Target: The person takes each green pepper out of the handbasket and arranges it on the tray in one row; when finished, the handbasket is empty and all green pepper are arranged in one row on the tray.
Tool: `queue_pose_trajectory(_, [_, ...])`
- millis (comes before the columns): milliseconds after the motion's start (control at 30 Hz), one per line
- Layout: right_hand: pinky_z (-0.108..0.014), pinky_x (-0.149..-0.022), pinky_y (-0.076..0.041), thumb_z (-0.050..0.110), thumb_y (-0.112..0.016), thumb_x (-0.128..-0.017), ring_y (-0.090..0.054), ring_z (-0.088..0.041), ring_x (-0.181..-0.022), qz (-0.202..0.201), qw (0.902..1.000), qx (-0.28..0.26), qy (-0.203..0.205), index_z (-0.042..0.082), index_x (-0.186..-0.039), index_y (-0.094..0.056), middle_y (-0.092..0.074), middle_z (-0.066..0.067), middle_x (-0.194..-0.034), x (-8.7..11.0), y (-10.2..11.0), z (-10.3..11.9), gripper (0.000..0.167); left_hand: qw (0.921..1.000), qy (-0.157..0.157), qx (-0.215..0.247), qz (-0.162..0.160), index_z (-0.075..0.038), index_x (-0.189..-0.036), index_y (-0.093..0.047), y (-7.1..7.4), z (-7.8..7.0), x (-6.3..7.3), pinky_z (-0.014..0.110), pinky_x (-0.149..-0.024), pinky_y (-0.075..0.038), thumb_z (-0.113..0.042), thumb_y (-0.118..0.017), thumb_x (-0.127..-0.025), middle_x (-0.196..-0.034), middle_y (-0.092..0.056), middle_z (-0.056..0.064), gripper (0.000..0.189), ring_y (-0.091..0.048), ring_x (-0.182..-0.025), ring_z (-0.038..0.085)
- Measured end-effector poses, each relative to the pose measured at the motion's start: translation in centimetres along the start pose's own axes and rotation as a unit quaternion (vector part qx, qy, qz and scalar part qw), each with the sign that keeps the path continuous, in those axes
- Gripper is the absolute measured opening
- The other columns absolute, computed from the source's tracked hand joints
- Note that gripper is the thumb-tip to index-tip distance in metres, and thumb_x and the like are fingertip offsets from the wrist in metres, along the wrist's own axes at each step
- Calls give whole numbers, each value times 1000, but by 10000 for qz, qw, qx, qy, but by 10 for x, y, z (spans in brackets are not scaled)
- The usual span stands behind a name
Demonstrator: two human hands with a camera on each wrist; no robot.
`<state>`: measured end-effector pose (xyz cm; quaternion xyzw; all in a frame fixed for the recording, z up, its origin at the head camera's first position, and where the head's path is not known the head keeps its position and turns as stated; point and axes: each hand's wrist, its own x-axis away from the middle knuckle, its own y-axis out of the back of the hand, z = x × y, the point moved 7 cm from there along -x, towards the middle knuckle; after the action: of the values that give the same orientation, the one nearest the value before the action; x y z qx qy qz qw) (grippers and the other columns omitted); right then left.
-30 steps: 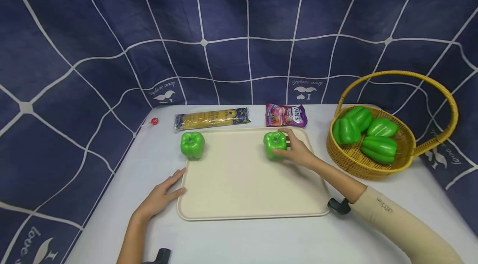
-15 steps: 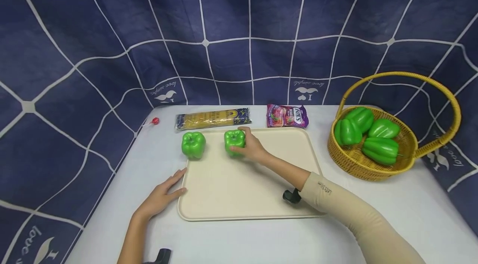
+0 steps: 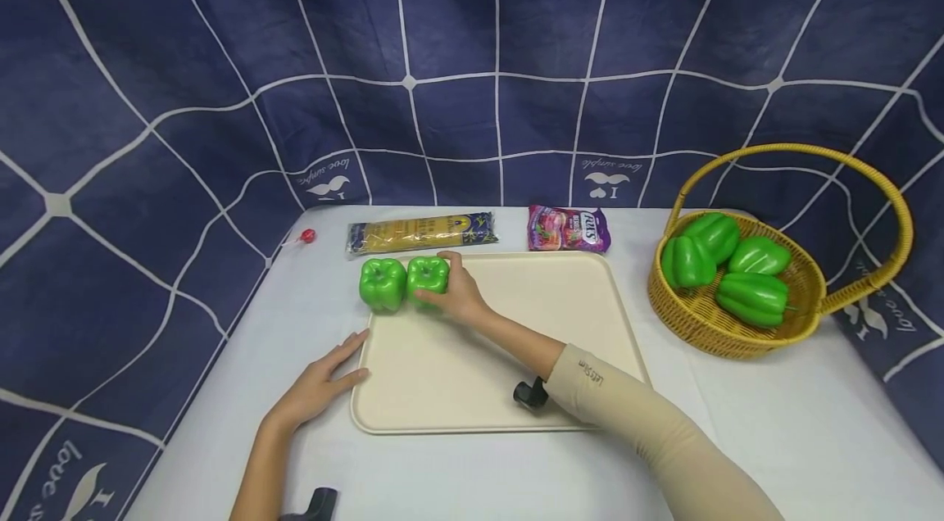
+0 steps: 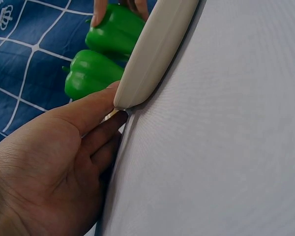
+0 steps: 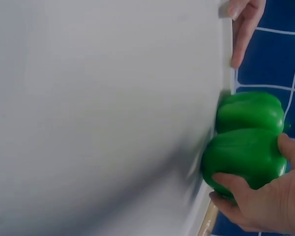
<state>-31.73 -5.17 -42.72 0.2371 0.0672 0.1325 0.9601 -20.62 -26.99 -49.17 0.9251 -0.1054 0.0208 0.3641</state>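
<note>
My right hand grips a green bell pepper over the far left part of a cream tray. A second green bell pepper sits at the tray's far left corner, right beside the held one; in the right wrist view the held pepper appears to touch the other pepper. My left hand rests at the tray's left edge, its fingers extended. In the left wrist view the left hand's fingers touch the tray's rim.
A wicker basket with a tall handle and several green peppers stands at the right. Behind the tray lie a yellow and blue packet and a purple packet. A red lollipop lies at the far left. A dark grid-patterned cloth hangs behind.
My right hand has carried the bell pepper leftward across the tray, up to the other pepper. The left hand has stayed at the tray's edge.
</note>
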Motion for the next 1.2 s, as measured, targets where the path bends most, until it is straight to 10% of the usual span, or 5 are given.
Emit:
queue_pose_trajectory(833, [-43, -101, -37, 33, -81, -70, -44, -33, -121, -146, 9995, 244, -159, 9, -143, -21, -46, -21, -132, 4, 8, 8, 97, 10000, -40, 8, 9, -26, -144, -33, 0, -2, 1, 62, -105, -13, -47, -57, -88, -149, -22, 16, 65, -17, -136, 40])
queue_pose_trajectory(1200, [-43, -104, -33, 28, -76, -77, -38, -28, -127, -407, 9878, 357, 1460, 4, -140, -29, -39, -16, -140, 36, 77, 43, 83, 9999, -127, 47, -27, -27, -144, -34, 1, -2, 1, 62, -105, -13, -45, -58, -88, -149, -24, 17, 63, -18, -135, 40])
